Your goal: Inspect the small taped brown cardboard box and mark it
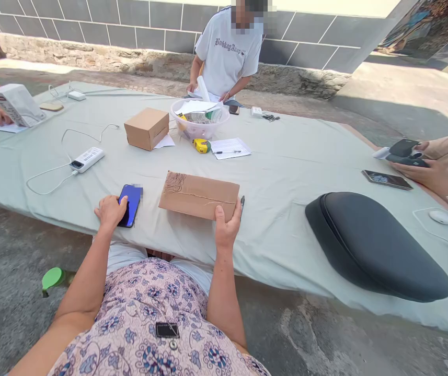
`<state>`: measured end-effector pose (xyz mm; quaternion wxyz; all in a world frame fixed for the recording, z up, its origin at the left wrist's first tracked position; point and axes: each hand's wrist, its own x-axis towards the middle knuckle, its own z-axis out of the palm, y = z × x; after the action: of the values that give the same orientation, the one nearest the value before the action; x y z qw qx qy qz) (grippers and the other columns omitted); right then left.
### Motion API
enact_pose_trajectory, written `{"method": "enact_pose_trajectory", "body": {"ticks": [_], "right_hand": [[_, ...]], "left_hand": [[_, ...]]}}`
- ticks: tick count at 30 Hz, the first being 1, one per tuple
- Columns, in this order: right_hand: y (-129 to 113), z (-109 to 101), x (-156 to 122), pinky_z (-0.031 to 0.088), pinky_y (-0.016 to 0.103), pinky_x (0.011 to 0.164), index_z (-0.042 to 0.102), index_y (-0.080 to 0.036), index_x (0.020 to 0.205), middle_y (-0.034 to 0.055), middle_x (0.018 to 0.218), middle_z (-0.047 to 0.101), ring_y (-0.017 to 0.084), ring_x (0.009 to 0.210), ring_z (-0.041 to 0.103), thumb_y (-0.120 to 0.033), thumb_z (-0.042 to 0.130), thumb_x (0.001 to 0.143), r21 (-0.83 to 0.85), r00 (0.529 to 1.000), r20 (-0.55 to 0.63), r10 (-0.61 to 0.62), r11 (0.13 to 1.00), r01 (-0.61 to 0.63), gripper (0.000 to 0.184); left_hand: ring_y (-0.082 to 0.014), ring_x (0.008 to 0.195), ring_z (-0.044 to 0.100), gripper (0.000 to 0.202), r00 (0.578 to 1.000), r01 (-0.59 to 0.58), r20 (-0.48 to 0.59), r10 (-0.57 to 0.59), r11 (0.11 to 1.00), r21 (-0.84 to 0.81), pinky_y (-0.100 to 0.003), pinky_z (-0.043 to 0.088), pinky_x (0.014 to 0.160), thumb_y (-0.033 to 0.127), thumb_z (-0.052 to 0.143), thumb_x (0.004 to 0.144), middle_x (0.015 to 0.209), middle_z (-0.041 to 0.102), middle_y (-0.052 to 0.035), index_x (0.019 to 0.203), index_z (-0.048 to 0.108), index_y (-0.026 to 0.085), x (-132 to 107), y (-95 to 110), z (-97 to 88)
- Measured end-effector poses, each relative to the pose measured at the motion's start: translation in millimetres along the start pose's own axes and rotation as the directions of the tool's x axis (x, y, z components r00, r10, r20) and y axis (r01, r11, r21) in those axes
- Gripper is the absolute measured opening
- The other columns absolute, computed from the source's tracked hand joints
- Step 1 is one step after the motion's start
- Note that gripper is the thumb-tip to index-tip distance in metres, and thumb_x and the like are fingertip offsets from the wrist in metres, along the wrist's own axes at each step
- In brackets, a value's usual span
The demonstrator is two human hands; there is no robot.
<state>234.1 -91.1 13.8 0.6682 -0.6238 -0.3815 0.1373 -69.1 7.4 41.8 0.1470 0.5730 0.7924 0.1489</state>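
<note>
While a brown rectangular cardboard box (197,196) is tilted at the near side of a pale, cloth-draped counter (282,162), the right hand (227,223) is clamped on its right end, a slim dark pen (242,201) beside the fingers. The box seems light and stiff, with dry, non-slip walls that might dent; its ends suit gripping. The left hand (111,211), curled, has its thumb on a flat, blue-screened phone (131,206); its grip is unclear. The cloth is wrinkled; beyond stands a grey block wall (135,22).

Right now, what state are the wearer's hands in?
Left hand: curled, thumb on the phone; grip cannot be told.
Right hand: closed on the cardboard box, pen alongside.
</note>
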Motion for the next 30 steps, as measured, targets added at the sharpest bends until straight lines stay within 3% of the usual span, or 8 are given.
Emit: {"method": "enact_pose_trajectory", "body": {"ticks": [6,9,12,19,23,27,28,30], "right_hand": [[1.2,-0.7,-0.3,0.04,0.05,0.118,0.042,-0.017,0.15,0.0168,0.153,0.051,0.03,0.14,0.051,-0.059,0.061,0.085,-0.014,1.0,0.008,0.03,0.999,-0.03,0.08],[3.3,-1.8,-0.8,0.041,0.051,0.117,0.042,-0.017,0.15,0.0173,0.152,0.051,0.03,0.14,0.051,-0.061,0.06,0.085,-0.027,0.999,0.015,0.037,0.999,-0.037,0.08],[6.2,-2.8,-1.3,0.04,0.052,0.117,0.042,-0.017,0.15,0.0174,0.151,0.052,0.03,0.139,0.052,-0.062,0.059,0.086,-0.049,0.999,0.02,0.03,0.998,-0.029,0.08],[4.8,-6.2,-3.3,0.039,0.051,0.118,0.04,-0.016,0.151,0.0187,0.152,0.049,0.03,0.139,0.051,-0.063,0.057,0.085,-0.088,1.0,0.018,0.02,0.996,-0.018,0.083],[0.0,-7.2,-2.9,0.041,0.05,0.117,0.042,-0.015,0.149,0.0182,0.147,0.054,0.029,0.137,0.052,-0.061,0.058,0.085,-0.096,1.0,0.023,0.014,0.995,-0.012,0.08],[-2.8,-6.6,0.2,0.042,0.05,0.116,0.041,-0.014,0.149,0.0184,0.147,0.054,0.029,0.135,0.055,-0.059,0.058,0.084,-0.104,1.0,0.015,0.014,0.994,-0.012,0.08],[-3.3,-6.3,1.1,0.042,0.05,0.116,0.042,-0.014,0.149,0.0183,0.147,0.053,0.029,0.135,0.054,-0.058,0.058,0.084,-0.109,1.0,0.012,0.009,0.994,-0.008,0.08],[-4.2,-5.5,2.7,0.041,0.05,0.116,0.043,-0.014,0.148,0.0178,0.147,0.054,0.028,0.136,0.053,-0.058,0.058,0.084,-0.121,1.0,0.001,0.002,0.993,-0.002,0.079]], "left_hand": [[-0.0378,0.113,0.063,0.038,0.998,0.047,0.04,-0.042,0.989,-0.142,-0.052,0.04,0.101,0.04,0.044,0.096,0.108,0.074,-0.0207,0.096,0.072,0.014,10.1,-2.3,-0.3],[-0.0304,0.098,0.065,0.03,0.998,0.043,0.053,-0.031,0.971,-0.236,-0.041,0.045,0.09,0.032,0.043,0.094,0.096,0.073,-0.0144,0.091,0.069,0.016,13.5,-4.1,3.0],[-0.0235,0.085,0.063,0.02,0.998,0.044,0.065,-0.024,0.94,-0.339,-0.032,0.044,0.076,0.023,0.046,0.088,0.088,0.07,-0.0082,0.086,0.065,0.017,16.1,-8.1,6.7],[-0.0148,0.057,0.048,0.008,0.992,0.102,0.122,-0.035,0.795,-0.599,-0.026,0.036,0.058,0.02,0.054,0.078,0.06,0.05,0.004,0.084,0.059,0.019,14.9,-16.9,10.8],[-0.0111,0.05,0.043,0.008,0.988,0.131,0.152,-0.018,0.609,-0.782,-0.023,0.037,0.052,0.023,0.054,0.08,0.058,0.047,0.0064,0.086,0.055,0.019,9.0,-11.7,5.3],[-0.0118,0.06,0.058,0.014,0.99,0.12,0.139,0.023,0.384,-0.915,-0.024,0.05,0.062,0.031,0.06,0.082,0.069,0.061,0.0029,0.089,0.055,0.02,-3.4,0.6,-4.1],[-0.0123,0.065,0.062,0.016,0.989,0.113,0.135,0.053,0.301,-0.947,-0.024,0.052,0.066,0.033,0.063,0.082,0.073,0.064,0.0019,0.09,0.057,0.02,-8.5,4.6,-6.8],[-0.0141,0.077,0.068,0.018,0.975,0.139,0.137,0.174,-0.001,-0.99,-0.026,0.056,0.076,0.03,0.07,0.081,0.082,0.071,-0.0002,0.094,0.062,0.02,-21.6,13.8,-12.0]]}}
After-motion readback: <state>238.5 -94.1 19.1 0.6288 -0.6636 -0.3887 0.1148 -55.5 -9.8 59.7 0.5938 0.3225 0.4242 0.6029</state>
